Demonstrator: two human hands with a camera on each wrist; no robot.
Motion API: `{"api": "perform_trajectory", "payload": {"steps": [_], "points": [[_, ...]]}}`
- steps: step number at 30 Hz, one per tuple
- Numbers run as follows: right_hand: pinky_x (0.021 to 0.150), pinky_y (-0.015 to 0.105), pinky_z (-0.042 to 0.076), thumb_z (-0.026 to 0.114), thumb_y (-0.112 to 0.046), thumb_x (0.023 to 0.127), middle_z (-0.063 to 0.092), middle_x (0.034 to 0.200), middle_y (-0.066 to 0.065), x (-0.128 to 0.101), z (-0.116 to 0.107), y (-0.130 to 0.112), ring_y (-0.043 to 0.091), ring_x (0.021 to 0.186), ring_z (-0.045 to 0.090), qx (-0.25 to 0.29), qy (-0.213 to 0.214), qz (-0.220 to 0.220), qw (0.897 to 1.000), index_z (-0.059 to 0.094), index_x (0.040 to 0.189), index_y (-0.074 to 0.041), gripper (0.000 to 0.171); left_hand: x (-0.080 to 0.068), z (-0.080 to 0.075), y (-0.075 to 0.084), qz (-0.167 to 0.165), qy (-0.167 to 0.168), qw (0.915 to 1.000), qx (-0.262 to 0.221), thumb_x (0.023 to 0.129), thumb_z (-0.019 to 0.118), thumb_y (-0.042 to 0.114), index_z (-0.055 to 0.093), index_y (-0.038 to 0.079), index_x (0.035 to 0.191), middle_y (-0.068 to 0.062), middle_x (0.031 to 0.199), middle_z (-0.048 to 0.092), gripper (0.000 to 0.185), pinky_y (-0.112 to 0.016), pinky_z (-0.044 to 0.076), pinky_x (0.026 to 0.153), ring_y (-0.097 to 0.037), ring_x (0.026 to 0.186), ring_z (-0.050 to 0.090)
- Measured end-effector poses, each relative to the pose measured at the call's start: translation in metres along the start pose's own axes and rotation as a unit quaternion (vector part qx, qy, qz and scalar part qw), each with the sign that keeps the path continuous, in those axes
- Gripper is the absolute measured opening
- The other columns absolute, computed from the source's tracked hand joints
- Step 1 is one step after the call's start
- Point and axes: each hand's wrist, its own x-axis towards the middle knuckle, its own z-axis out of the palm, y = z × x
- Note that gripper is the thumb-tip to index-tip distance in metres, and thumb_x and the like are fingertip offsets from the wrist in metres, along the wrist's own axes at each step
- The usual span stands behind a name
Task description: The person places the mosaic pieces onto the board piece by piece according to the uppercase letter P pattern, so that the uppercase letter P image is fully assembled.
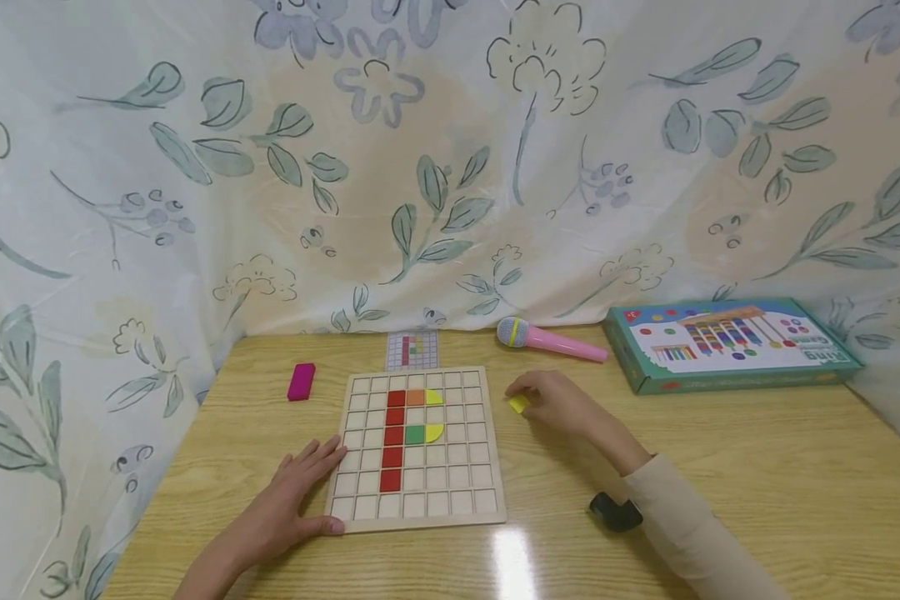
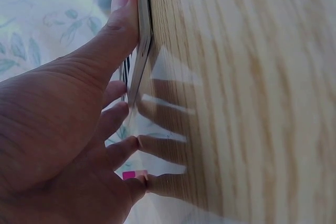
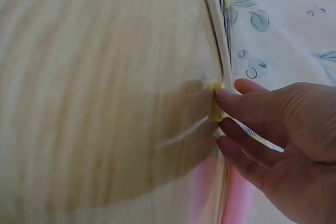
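Note:
A wooden grid board [image 1: 418,528] lies flat on the table, holding a column of red squares [image 1: 392,457], an orange square [image 1: 415,397], a green square [image 1: 415,434] and two yellow rounded pieces [image 1: 434,432]. My left hand [image 1: 288,500] rests at its left side, fingers extended along the edge and thumb [image 2: 118,17] on the near corner. Right of the board, my right hand [image 1: 562,407] pinches a small yellow tile [image 3: 216,102] between thumb and fingers, low at the tabletop. Part of the tile is hidden by the fingers.
Behind the board lies a printed pattern card [image 1: 412,350]. A magenta block [image 1: 301,382] is at the left. A pink toy microphone [image 1: 555,340] and a green game box [image 1: 735,343] lie at the back right. A black object [image 1: 615,512] sits beneath the right forearm.

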Motion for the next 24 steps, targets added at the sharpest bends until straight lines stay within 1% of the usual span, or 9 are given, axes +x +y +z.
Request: {"api": "perform_trajectory", "payload": {"steps": [2,5,8,11,14,16,20,24], "points": [[0.094,0.046,0.052,0.07,0.011,0.078,0.071,0.109,0.008,-0.002,0.0,0.003,0.029,0.109,0.062,-0.005,0.005,-0.001,1.0,0.071,0.107,-0.001,0.031,0.0,0.0,0.0,-0.001,-0.001,1.0,-0.001,0.072,0.079,0.052,0.042,0.009,0.149,-0.015,0.156,0.033,0.095,-0.069,0.009,0.113,-0.046,0.144,0.019],[0.092,0.045,0.053,0.073,0.01,0.077,0.071,0.107,0.007,-0.002,-0.001,0.004,0.028,0.106,0.063,-0.008,0.011,0.002,1.0,0.071,0.106,-0.001,0.031,0.001,0.0,0.0,-0.001,-0.002,1.0,-0.003,0.072,0.079,0.052,0.042,0.009,0.149,-0.015,0.157,0.033,0.095,-0.069,0.009,0.113,-0.046,0.144,0.018],[0.087,0.041,0.054,0.077,0.007,0.075,0.071,0.105,0.006,-0.003,-0.002,0.003,0.024,0.1,0.064,-0.006,0.012,0.007,1.0,0.071,0.106,-0.001,0.032,0.0,0.0,0.0,0.0,-0.001,1.0,-0.001,0.072,0.079,0.052,0.042,0.009,0.149,-0.015,0.156,0.033,0.095,-0.07,0.009,0.112,-0.046,0.144,0.019],[0.081,0.036,0.055,0.08,0.004,0.074,0.07,0.099,0.004,-0.004,-0.004,0.001,0.019,0.091,0.063,0.0,0.014,0.005,1.0,0.072,0.106,-0.001,0.033,-0.001,0.0,0.0,0.002,0.003,1.0,-0.002,0.071,0.079,0.051,0.043,0.008,0.148,-0.015,0.156,0.033,0.095,-0.07,0.01,0.112,-0.046,0.144,0.019],[0.076,0.033,0.054,0.079,0.004,0.075,0.067,0.089,0.002,-0.004,-0.006,-0.001,0.016,0.084,0.06,0.001,0.018,-0.004,1.0,0.071,0.105,0.0,0.032,-0.001,0.001,0.0,0.005,0.005,1.0,-0.003,0.072,0.079,0.051,0.043,0.007,0.148,-0.015,0.156,0.034,0.095,-0.069,0.01,0.112,-0.046,0.144,0.02],[0.075,0.032,0.054,0.078,0.006,0.076,0.065,0.085,0.002,-0.004,-0.007,-0.002,0.015,0.081,0.059,0.003,0.021,-0.007,1.0,0.071,0.105,0.0,0.03,-0.001,0.001,0.001,0.006,0.005,1.0,-0.003,0.072,0.079,0.052,0.043,0.008,0.148,-0.014,0.156,0.033,0.095,-0.069,0.01,0.112,-0.046,0.144,0.02],[0.073,0.031,0.054,0.075,0.006,0.078,0.065,0.083,0.001,0.002,-0.008,-0.007,0.014,0.08,0.059,0.0,0.02,-0.018,1.0,0.071,0.105,0.0,0.028,0.0,0.0,0.001,0.005,0.004,1.0,-0.001,0.072,0.079,0.052,0.043,0.008,0.148,-0.014,0.156,0.033,0.095,-0.069,0.01,0.112,-0.046,0.144,0.019],[0.072,0.03,0.055,0.074,0.005,0.08,0.065,0.083,0.002,0.01,-0.007,-0.016,0.016,0.08,0.06,0.007,0.014,-0.031,0.999,0.07,0.105,0.001,0.025,0.0,0.0,0.0,0.004,0.003,1.0,0.0,0.072,0.079,0.051,0.043,0.009,0.148,-0.014,0.156,0.034,0.094,-0.07,0.01,0.112,-0.046,0.144,0.019]]}}
